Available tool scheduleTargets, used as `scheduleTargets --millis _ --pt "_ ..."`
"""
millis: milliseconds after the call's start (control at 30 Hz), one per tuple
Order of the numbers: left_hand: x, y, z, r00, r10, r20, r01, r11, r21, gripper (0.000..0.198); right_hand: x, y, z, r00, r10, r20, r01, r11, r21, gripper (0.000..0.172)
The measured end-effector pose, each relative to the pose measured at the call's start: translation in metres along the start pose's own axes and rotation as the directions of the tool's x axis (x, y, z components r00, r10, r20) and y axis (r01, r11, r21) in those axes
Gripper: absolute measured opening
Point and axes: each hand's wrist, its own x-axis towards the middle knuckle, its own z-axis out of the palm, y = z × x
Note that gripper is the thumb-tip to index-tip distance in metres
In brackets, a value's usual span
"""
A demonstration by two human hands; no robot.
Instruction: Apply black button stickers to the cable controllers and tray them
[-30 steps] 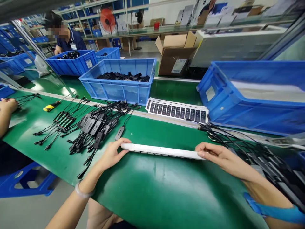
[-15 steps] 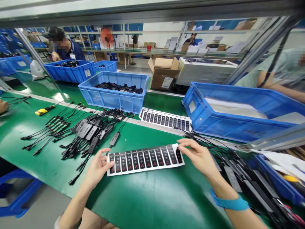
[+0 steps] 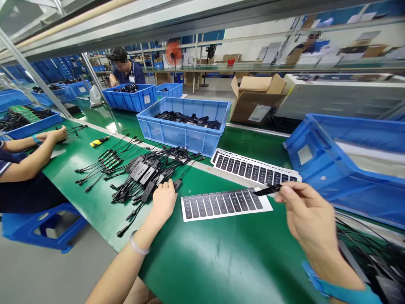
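Unlike the earlier view, the right hand (image 3: 306, 217) has moved off the corner of the label sheet (image 3: 221, 203) and now pinches a black label strip (image 3: 267, 191) between thumb and fingers, just above the sheet's right end. The left hand (image 3: 163, 202) has left the sheet and rests fingers-down on the green bench mat (image 3: 221, 261), gripping nothing visible, just beside the sheet's left edge and near a bundle of black cables (image 3: 152, 177).
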Motion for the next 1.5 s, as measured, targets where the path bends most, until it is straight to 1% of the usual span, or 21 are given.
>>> scheduleTargets --millis 133,200,233,267,300,333,367,400,433,467,500,533,600,667,767,900,967,1167,1500 --pt "0.025 0.007 -0.009 0.999 0.01 0.046 -0.002 0.985 -0.17 0.044 0.003 -0.005 0.036 0.988 -0.013 0.157 0.013 1.0 0.002 0.026" --pt "0.032 0.016 -0.013 0.994 0.044 0.099 -0.014 0.96 -0.279 0.037 0.005 -0.008 0.053 0.978 -0.036 0.206 0.035 0.999 0.011 0.024" --pt "0.033 0.023 -0.014 0.988 0.061 0.139 -0.008 0.936 -0.353 0.033 0.007 -0.008 0.06 0.972 -0.053 0.228 0.051 0.999 0.017 0.023" --pt "0.033 0.03 -0.013 0.979 0.07 0.19 0.029 0.882 -0.471 0.03 0.008 -0.009 0.067 0.965 -0.064 0.253 0.06 0.998 0.025 0.023" --pt "0.031 0.038 -0.01 0.964 0.074 0.257 0.106 0.777 -0.621 0.028 0.008 -0.008 0.073 0.959 -0.065 0.277 0.058 0.998 0.036 0.022" --pt "0.028 0.046 -0.007 0.939 0.083 0.333 0.218 0.606 -0.765 0.025 0.009 -0.006 0.078 0.952 -0.053 0.301 0.041 0.998 0.046 0.021" --pt "0.024 0.053 -0.002 0.905 0.106 0.411 0.346 0.377 -0.859 0.026 0.009 -0.004 0.082 0.946 -0.032 0.321 0.015 0.998 0.055 0.021" --pt "0.019 0.059 0.003 0.869 0.143 0.473 0.451 0.164 -0.877 0.031 0.009 -0.001 0.085 0.941 -0.005 0.338 -0.017 0.998 0.063 0.021" --pt "0.014 0.063 0.008 0.839 0.18 0.513 0.52 0.012 -0.854 0.038 0.008 0.002 0.088 0.936 0.026 0.35 -0.053 0.996 0.069 0.021" --pt "0.008 0.066 0.013 0.817 0.211 0.537 0.557 -0.052 -0.829 0.045 0.007 0.006 0.09 0.932 0.056 0.359 -0.088 0.993 0.074 0.021" --pt "0.003 0.068 0.016 0.804 0.231 0.548 0.574 -0.063 -0.817 0.051 0.005 0.01 0.091 0.926 0.085 0.369 -0.122 0.989 0.078 0.02" --pt "-0.001 0.068 0.019 0.797 0.244 0.552 0.579 -0.047 -0.814 0.056 0.003 0.014 0.093 0.917 0.112 0.382 -0.154 0.985 0.081 0.02" --pt "-0.008 0.066 0.022 0.785 0.264 0.561 0.583 -0.006 -0.813 0.059 -0.002 0.019 0.095 0.891 0.156 0.425 -0.207 0.976 0.074 0.021" --pt "-0.011 0.064 0.022 0.774 0.275 0.57 0.592 0.007 -0.806 0.061 -0.008 0.022 0.097 0.858 0.189 0.478 -0.244 0.968 0.056 0.022" --pt "-0.013 0.061 0.022 0.76 0.288 0.583 0.609 -0.003 -0.793 0.068 -0.015 0.023 0.098 0.819 0.233 0.524 -0.29 0.957 0.027 0.025" --pt "-0.014 0.059 0.023 0.753 0.309 0.581 0.617 -0.024 -0.786 0.074 -0.02 0.02 0.099 0.785 0.264 0.56 -0.307 0.952 -0.019 0.026" --pt "-0.015 0.059 0.023 0.749 0.314 0.583 0.622 -0.031 -0.783 0.073 -0.022 0.019 0.099 0.778 0.264 0.571 -0.299 0.954 -0.034 0.025" --pt "-0.014 0.058 0.021 0.75 0.337 0.57 0.616 -0.039 -0.787 0.066 -0.023 0.018 0.099 0.776 0.269 0.571 -0.284 0.957 -0.066 0.023" --pt "-0.014 0.056 0.023 0.754 0.335 0.565 0.611 -0.045 -0.79 0.067 -0.024 0.021 0.099 0.781 0.278 0.56 -0.29 0.955 -0.069 0.024"
